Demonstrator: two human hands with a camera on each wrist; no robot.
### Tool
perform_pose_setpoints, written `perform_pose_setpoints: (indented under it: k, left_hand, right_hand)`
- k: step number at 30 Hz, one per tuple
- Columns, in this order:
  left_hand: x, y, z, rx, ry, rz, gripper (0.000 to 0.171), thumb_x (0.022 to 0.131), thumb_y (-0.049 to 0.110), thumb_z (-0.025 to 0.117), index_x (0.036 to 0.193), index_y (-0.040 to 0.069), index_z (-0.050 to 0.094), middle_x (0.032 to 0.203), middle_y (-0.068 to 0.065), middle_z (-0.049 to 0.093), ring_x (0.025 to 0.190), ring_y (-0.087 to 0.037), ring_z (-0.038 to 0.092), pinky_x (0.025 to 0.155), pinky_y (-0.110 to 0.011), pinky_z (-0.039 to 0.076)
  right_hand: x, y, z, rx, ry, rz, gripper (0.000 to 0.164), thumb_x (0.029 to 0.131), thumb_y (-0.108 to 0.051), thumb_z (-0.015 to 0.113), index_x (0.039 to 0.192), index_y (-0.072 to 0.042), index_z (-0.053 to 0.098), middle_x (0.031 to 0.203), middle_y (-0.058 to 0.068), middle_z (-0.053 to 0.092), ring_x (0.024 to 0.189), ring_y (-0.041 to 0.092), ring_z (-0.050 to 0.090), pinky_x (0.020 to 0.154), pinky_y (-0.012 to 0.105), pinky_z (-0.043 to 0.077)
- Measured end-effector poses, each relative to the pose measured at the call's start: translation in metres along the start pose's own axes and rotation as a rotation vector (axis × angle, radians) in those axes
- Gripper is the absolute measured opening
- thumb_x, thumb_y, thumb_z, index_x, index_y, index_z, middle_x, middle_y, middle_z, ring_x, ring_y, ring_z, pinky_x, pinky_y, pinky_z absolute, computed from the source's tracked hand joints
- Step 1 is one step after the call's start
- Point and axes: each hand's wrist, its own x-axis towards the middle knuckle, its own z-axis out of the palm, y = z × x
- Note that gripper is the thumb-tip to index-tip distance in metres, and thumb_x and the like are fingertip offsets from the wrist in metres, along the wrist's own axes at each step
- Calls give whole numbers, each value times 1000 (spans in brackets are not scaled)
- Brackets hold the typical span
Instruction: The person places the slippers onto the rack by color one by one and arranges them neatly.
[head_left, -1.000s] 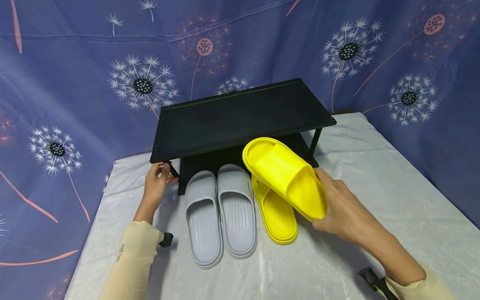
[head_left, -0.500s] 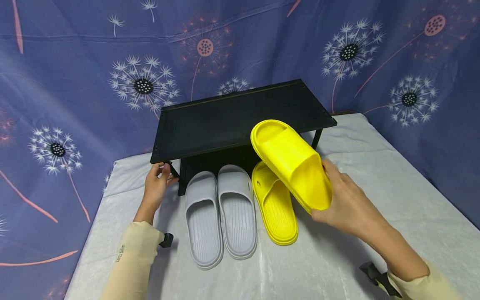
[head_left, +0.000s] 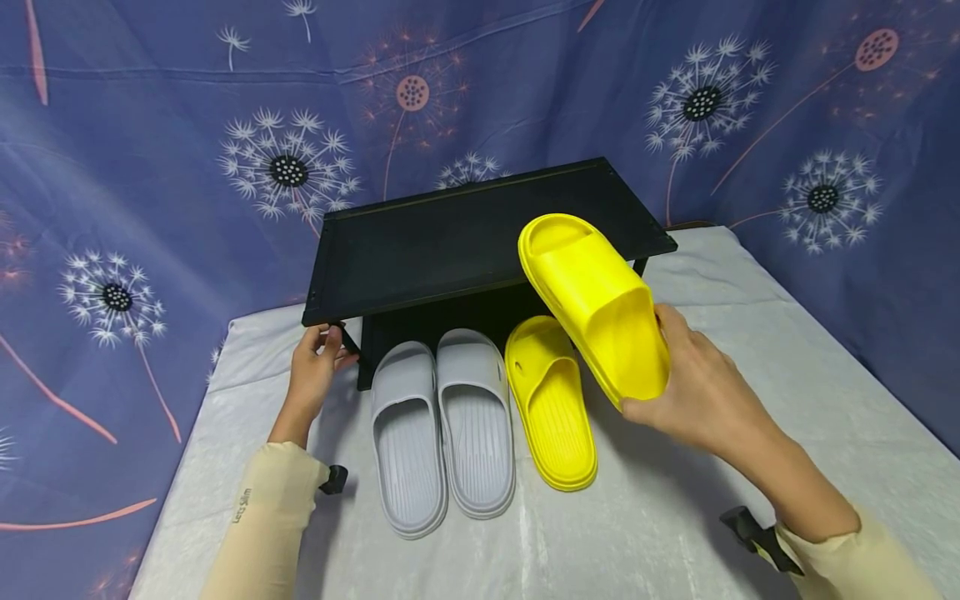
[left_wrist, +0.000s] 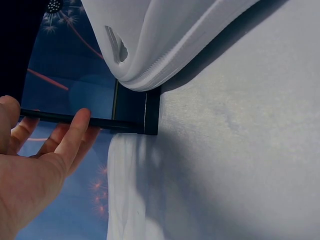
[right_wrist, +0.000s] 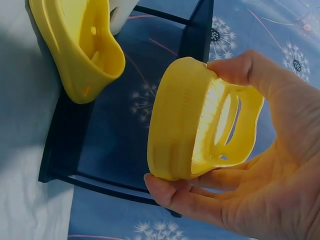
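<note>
In the head view my right hand (head_left: 701, 387) holds a yellow slide sandal (head_left: 592, 292) by its heel end, raised and tilted over the front right of a black shoe rack (head_left: 480, 233). The right wrist view has the thumb on one side of the heel and fingers on the other. Its yellow mate (head_left: 558, 417) lies on the cloth, toe toward the rack. My left hand (head_left: 311, 367) grips the rack's front left post (left_wrist: 65, 118), just under the top board. Beside the yellow mate lie two grey slide sandals (head_left: 405, 467), side by side, toes at the rack's front.
A white cloth (head_left: 750, 333) covers the surface. Behind and at both sides hangs a blue curtain (head_left: 525, 83) printed with dandelions. The rack's lower shelf (head_left: 465, 312) sits dark beneath its top board.
My right hand has lifted the yellow sandal up and slightly right, uncovering more of its mate below. My left hand stays on the rack post, and the grey pair has not moved.
</note>
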Motion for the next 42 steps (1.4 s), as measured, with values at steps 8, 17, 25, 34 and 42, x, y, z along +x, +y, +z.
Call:
perform_pose_setpoints:
  k: [8, 17, 25, 34, 42]
  left_hand:
    - [1, 1, 0, -8, 1, 1, 52, 97, 37, 46, 129, -4, 43, 122, -15, 44, 89, -18, 64, 87, -29, 57]
    - [-10, 26, 3, -23, -13, -38, 43, 101, 25, 44, 129, -8, 42, 123, -19, 43, 102, -38, 60, 94, -41, 53]
    - [1, 5, -1, -8, -8, -28, 48, 100, 32, 45, 131, -4, 42, 124, -16, 43, 99, -29, 63, 89, -31, 56]
    - [0, 4, 0, 0, -9, -14, 53, 98, 37, 45, 131, -4, 41, 129, -20, 41, 103, -34, 60, 87, -28, 56]
    - [0, 3, 0, 2, -6, -31, 53, 98, 39, 44, 131, -4, 41, 124, -17, 41, 103, -33, 59, 88, -29, 56]
  right_hand:
    - [8, -3, -8, 11, -7, 9, 98, 59, -27, 86, 137, -4, 30, 91, 17, 53, 76, 32, 53, 54, 33, 42]
    - [18, -6, -14, 16, 21, -13, 95, 59, -26, 87, 134, -3, 32, 92, 16, 53, 77, 32, 53, 55, 34, 43]
    - [28, -10, -19, 23, 8, -8, 96, 61, -27, 85, 136, -4, 31, 95, 16, 53, 79, 32, 53, 57, 38, 45]
    - [37, -13, -24, 20, -19, 14, 93, 64, -29, 84, 135, -4, 30, 98, 16, 52, 79, 33, 54, 56, 37, 44]
    - [42, -14, -26, 31, -20, 25, 96, 65, -31, 84, 137, -4, 27, 100, 16, 51, 80, 33, 54, 56, 37, 44]
